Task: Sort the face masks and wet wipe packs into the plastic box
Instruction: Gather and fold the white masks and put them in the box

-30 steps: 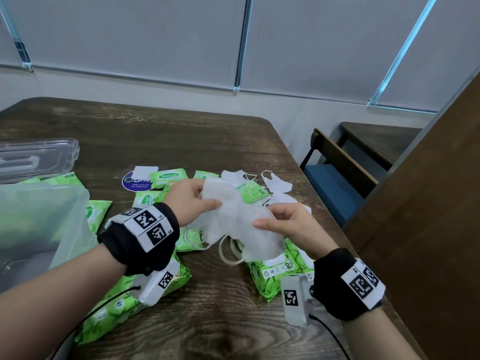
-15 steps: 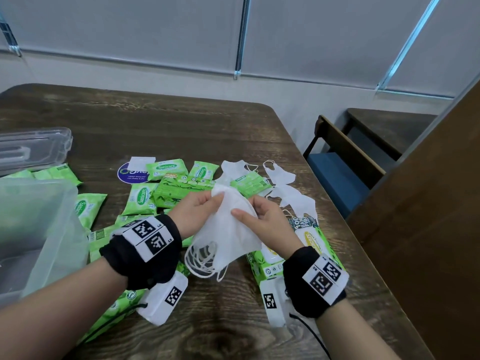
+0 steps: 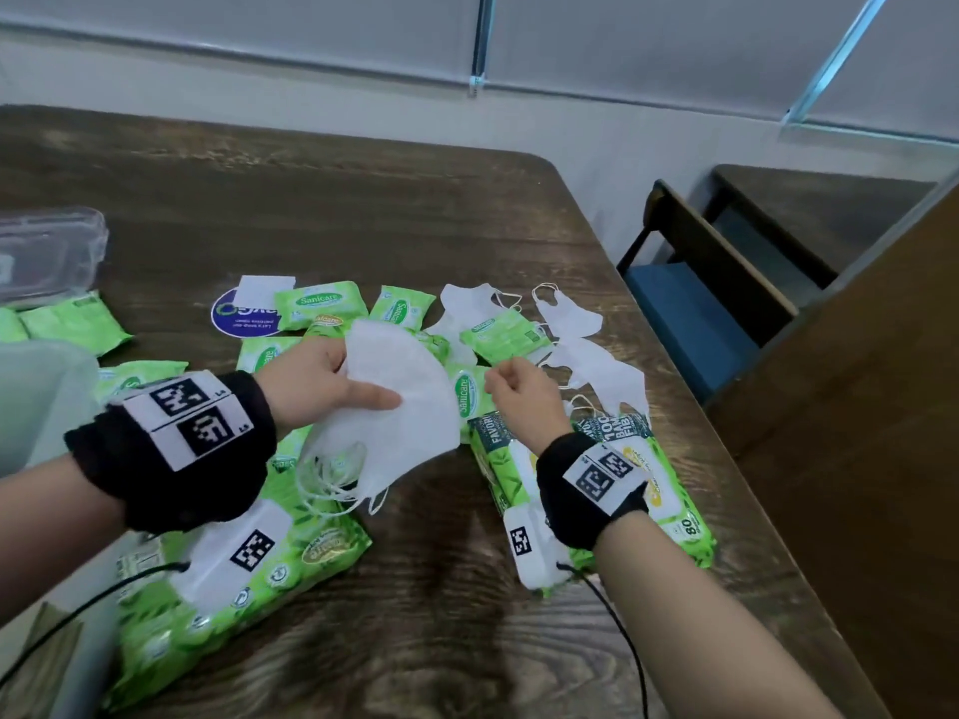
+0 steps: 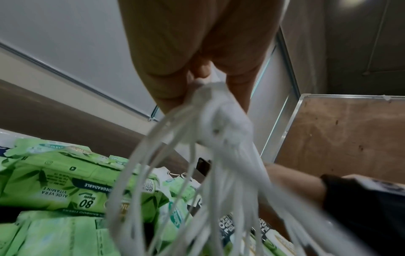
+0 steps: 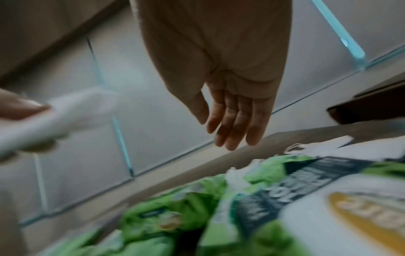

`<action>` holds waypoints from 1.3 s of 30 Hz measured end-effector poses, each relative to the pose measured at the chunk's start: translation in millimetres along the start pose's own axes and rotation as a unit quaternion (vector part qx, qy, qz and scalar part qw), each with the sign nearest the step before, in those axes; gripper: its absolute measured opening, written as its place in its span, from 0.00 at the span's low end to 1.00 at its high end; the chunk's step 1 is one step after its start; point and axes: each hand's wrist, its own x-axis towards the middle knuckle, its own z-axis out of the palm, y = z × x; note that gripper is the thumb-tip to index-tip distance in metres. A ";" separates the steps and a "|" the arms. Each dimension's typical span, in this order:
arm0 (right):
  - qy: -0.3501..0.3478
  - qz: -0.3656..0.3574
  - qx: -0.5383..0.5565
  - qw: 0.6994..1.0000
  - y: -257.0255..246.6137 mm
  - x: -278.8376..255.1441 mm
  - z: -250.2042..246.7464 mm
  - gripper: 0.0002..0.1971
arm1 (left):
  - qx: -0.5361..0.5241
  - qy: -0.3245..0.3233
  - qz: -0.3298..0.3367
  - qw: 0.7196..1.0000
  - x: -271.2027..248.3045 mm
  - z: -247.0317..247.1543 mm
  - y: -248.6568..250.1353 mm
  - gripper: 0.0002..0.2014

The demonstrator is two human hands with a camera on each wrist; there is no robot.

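Observation:
My left hand pinches a stack of white face masks above the table, thumb lying across the top. In the left wrist view the face masks hang from the left hand with ear loops dangling. My right hand hovers just right of the stack, apart from it. In the right wrist view the right hand is empty with relaxed fingers. Loose masks lie beyond it. Green wet wipe packs are scattered below. The clear plastic box stands at the left edge.
Large wipe packs lie under both wrists. The box's clear lid sits at far left. A round blue sticker lies among the packs. A chair and a wooden panel stand right of the table.
My right hand has let go of the mask stack and drawn away to the right. The left hand alone keeps the stack, now held flatter.

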 end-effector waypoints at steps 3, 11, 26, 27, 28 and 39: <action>0.032 0.065 -0.118 0.990 30.5 30.4 -8.9 0.12 | 0.008 0.019 0.004 1.000 9.8 -5.4 0.1 0.11; -0.054 0.185 -0.288 0.938 75.6 69.2 -21.6 0.18 | 0.037 0.020 0.014 0.999 27.5 -2.6 -19.7 0.06; -0.078 0.181 -0.315 0.928 75.3 66.3 2.5 0.18 | 0.052 0.044 0.057 0.996 28.3 6.1 -28.8 0.08; -0.053 0.169 -0.288 0.941 71.5 64.1 1.8 0.13 | 0.051 0.043 0.057 0.996 28.5 5.7 -28.6 0.08; -0.018 0.156 -0.251 0.955 66.0 61.5 0.7 0.09 | 0.047 0.043 0.057 0.996 28.7 5.3 -28.3 0.07; -0.027 0.106 0.364 0.925 -14.0 12.0 -0.4 0.04 | 0.033 0.081 0.079 0.993 32.2 7.2 -25.7 0.14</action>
